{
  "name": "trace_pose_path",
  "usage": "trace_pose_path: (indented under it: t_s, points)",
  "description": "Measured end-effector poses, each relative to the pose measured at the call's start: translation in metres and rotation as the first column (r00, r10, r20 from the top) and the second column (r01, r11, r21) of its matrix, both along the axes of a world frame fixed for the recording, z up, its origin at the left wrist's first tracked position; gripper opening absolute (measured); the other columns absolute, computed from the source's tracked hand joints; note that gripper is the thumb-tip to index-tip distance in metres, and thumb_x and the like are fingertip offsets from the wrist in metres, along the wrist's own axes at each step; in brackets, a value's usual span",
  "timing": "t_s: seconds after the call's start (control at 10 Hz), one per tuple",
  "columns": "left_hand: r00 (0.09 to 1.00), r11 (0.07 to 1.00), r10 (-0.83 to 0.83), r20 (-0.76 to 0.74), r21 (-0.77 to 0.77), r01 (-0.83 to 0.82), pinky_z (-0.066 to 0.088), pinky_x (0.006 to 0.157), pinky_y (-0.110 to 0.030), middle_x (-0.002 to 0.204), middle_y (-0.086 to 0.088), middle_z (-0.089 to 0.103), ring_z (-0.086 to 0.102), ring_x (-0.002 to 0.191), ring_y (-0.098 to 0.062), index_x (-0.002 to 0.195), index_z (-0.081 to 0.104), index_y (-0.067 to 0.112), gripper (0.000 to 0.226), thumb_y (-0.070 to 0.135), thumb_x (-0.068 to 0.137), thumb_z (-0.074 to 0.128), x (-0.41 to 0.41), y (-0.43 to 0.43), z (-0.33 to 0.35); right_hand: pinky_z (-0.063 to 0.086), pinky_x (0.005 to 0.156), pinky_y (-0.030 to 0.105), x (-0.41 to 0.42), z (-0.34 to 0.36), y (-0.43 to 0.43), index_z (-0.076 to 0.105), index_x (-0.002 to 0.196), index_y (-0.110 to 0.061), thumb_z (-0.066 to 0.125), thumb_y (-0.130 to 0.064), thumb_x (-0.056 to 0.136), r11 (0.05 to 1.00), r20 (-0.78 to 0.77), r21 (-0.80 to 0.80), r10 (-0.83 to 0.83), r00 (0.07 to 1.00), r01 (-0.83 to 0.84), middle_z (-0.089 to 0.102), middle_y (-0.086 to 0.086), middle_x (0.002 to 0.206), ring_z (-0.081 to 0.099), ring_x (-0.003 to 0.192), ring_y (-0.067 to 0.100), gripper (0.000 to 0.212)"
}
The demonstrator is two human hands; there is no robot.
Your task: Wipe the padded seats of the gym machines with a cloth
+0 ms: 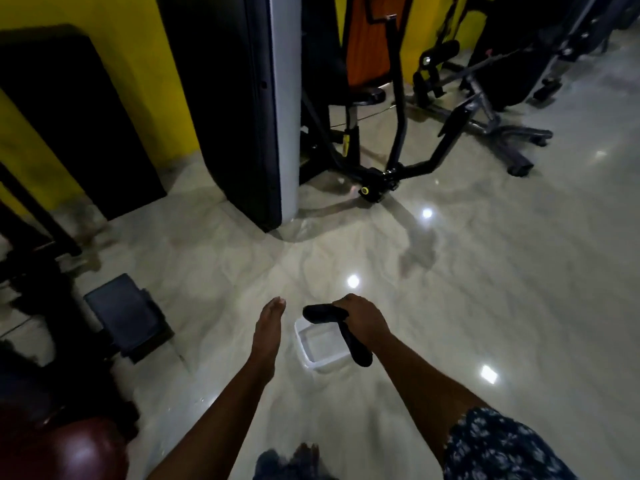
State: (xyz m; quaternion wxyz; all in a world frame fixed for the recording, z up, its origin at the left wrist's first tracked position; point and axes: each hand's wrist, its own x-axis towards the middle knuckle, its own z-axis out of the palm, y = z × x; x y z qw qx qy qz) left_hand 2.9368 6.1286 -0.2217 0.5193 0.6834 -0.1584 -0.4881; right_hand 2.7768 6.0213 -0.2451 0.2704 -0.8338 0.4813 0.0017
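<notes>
My right hand [360, 318] grips a dark cloth [346, 332], twisted into a roll, above a white plastic tub [311, 355] that stands on the floor. One end of the cloth pokes out left of my fist, the other hangs down over the tub's right side. My left hand [268, 329] is stretched out flat, fingers straight, just left of the tub and holding nothing. A gym machine with an orange back pad [367, 46] and a dark round seat [367, 97] stands farther ahead. A maroon padded seat [69, 448] shows at the bottom left.
A tall weight-stack housing [249, 109] rises ahead on the left. A low dark footplate [128, 317] lies on the floor at left. More black machine frames [498, 109] fill the back right. The glossy tiled floor [485, 271] spreads to the right. My feet [304, 455] show below.
</notes>
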Motion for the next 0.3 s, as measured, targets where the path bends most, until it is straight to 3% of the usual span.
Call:
trace_pose_path:
  t_s: [0.1,0.2,0.3]
  points:
    - [0.998,0.998,0.058,0.002,0.01,-0.058,0.027,0.108,-0.032,0.141,0.002,0.047,0.041,0.131,-0.018,0.136,0.047,0.021,0.042,0.036,0.097,0.043,0.006,-0.023,0.0,0.039,0.081,0.028,0.003,-0.015,-0.03,0.064,0.103,-0.012,0.044,-0.018,0.084,0.998,0.077,0.049,-0.042,0.996,0.038,0.058,0.003,0.1,0.056,0.093,0.019,0.028]
    - [0.983,0.983,0.185,0.009,0.001,-0.185,0.027,0.109,-0.032,0.141,-0.001,0.048,0.042,0.131,-0.02,0.134,0.048,0.019,0.039,0.031,0.098,0.042,0.012,-0.05,0.006,0.037,0.096,0.02,0.02,-0.017,-0.063,0.062,0.117,-0.014,0.051,-0.013,0.091,0.997,0.179,0.042,-0.07,0.981,0.063,0.062,0.001,0.119,0.057,0.111,0.016,0.028]
    - [0.969,0.969,0.248,0.022,-0.016,-0.248,0.026,0.111,-0.033,0.141,-0.001,0.047,0.041,0.131,-0.02,0.135,0.047,0.019,0.04,0.032,0.098,0.041,0.012,-0.064,0.009,0.04,0.094,0.017,0.034,-0.009,-0.084,0.065,0.114,-0.012,0.054,-0.014,0.092,0.985,0.345,0.113,-0.16,0.925,0.128,0.066,0.004,0.116,0.061,0.108,0.016,0.025]
